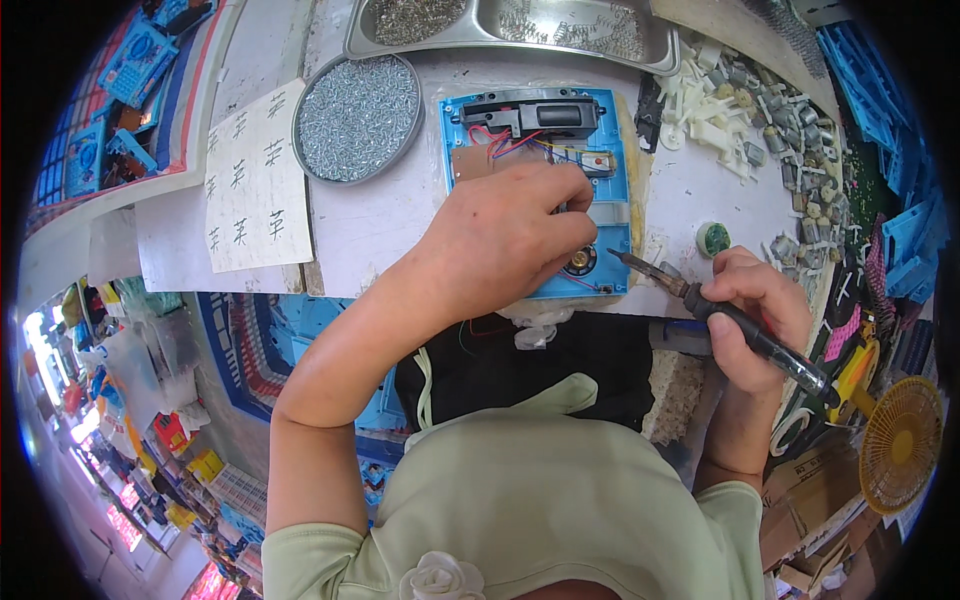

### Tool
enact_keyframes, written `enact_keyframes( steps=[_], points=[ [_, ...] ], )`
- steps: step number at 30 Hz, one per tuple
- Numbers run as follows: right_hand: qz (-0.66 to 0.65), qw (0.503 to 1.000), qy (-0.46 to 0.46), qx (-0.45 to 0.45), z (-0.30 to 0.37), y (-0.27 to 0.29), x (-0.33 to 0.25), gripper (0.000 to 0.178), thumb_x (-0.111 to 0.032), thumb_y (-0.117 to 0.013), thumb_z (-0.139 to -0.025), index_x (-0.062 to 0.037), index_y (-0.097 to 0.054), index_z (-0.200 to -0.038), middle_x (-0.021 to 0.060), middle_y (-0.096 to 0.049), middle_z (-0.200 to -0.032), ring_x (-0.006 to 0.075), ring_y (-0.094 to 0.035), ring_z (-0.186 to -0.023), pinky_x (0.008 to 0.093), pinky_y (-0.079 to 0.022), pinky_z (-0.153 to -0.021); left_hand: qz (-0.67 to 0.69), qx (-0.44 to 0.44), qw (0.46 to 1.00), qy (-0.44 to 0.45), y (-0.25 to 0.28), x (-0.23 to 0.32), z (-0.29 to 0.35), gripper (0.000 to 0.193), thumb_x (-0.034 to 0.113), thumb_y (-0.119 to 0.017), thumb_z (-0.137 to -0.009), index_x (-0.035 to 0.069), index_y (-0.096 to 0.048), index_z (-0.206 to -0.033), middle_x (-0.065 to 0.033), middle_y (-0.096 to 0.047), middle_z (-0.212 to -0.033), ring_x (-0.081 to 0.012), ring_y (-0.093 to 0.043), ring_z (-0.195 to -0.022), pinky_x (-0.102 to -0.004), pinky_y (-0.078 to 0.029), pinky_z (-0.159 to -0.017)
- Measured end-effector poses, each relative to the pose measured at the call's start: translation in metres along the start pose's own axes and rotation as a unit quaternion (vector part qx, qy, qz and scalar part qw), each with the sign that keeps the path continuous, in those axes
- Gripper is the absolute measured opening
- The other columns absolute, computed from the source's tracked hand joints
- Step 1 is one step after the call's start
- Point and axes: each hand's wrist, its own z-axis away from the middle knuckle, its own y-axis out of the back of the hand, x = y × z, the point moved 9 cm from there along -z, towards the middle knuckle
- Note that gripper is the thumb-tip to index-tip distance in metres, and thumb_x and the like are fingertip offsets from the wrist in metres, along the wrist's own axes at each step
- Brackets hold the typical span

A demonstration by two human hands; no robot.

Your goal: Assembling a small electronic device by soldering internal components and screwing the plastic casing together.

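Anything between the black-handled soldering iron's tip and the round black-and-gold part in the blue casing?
Nothing visible: the right hand holds the black-handled soldering iron, its tip just right of the round part. The left hand is close on that part's left, over the casing.

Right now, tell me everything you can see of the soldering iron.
The soldering iron has a long black handle that looks like plastic, glossy in places, and a thinner, brownish, metal-looking shaft narrowing to a dark pointed tip. The right hand grips the handle. The iron slants across the picture, tip toward the upper left and rear end toward the lower right. In this view, its tip overlaps the right edge of the blue casing; whether they touch cannot be told.
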Motion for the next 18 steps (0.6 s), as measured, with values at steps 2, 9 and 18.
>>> enact_keyframes(
  steps=[2, 9, 18],
  points=[
    [-0.002, 1.0, 0.0, 0.0, 0.001, -0.001, 0.001, 0.024, -0.011, -0.073, -0.077, 0.0012, -0.07, -0.096, 0.0012, -0.047, -0.06, 0.0175, -0.046, -0.055, 0.0315, -0.037, -0.056, 0.002, -0.004, 1.0, 0.0, -0.001, -0.001, 0.0, 0.019, 0.006, -0.079, -0.077, 0.01, -0.069, -0.092, -0.0047, -0.063, -0.098, -0.0277, -0.065, -0.088, -0.0387, -0.054, -0.07],
    [-0.003, 1.0, 0.005, -0.012, -0.003, -0.011, 0.005, 0.023, -0.011, -0.074, -0.076, 0.0003, -0.07, -0.096, 0.0015, -0.049, -0.061, 0.0152, -0.044, -0.053, 0.03, -0.034, -0.053, -0.003, -0.01, 1.0, 0.002, 0.001, 0.001, -0.001, 0.019, 0.007, -0.079, -0.077, 0.011, -0.068, -0.092, -0.0041, -0.062, -0.099, -0.0269, -0.065, -0.088, -0.0383, -0.054, -0.069],
    [0.0, 1.0, 0.007, -0.016, -0.003, -0.009, 0.006, 0.023, -0.012, -0.073, -0.076, 0.0002, -0.07, -0.096, 0.0014, -0.048, -0.06, 0.0157, -0.044, -0.053, 0.0308, -0.033, -0.053, -0.024, -0.041, 0.999, -0.01, 0.0, 0.002, -0.007, 0.019, 0.007, -0.079, -0.074, 0.01, -0.067, -0.089, -0.0035, -0.061, -0.098, -0.0255, -0.065, -0.087, -0.038, -0.054, -0.069]
  ],
)
